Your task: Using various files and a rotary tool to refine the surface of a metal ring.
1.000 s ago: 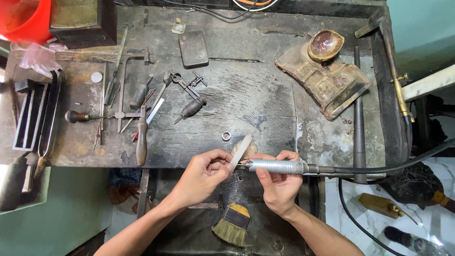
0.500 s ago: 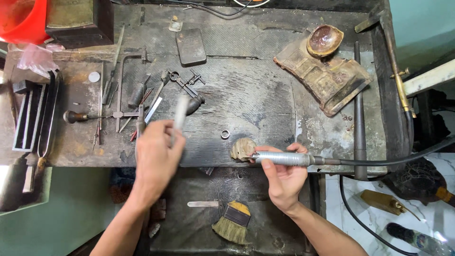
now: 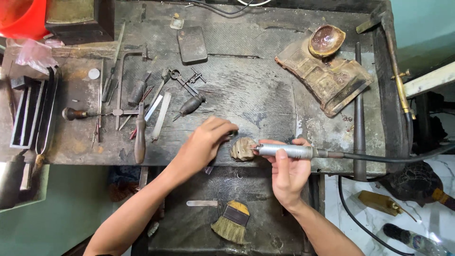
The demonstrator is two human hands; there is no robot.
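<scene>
Head view: a rotary handpiece, held in the right hand, lies level at the worktop's front edge with its tip at a tan peg, while the left hand, fingers curled on something unseen beside the peg, judged mid-grinding; steady alignment needed next.

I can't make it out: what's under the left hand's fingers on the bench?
The left hand rests on the bench beside a worn wooden peg. A small ring-like bit peeks out at its fingertips; the rest is covered.
</scene>
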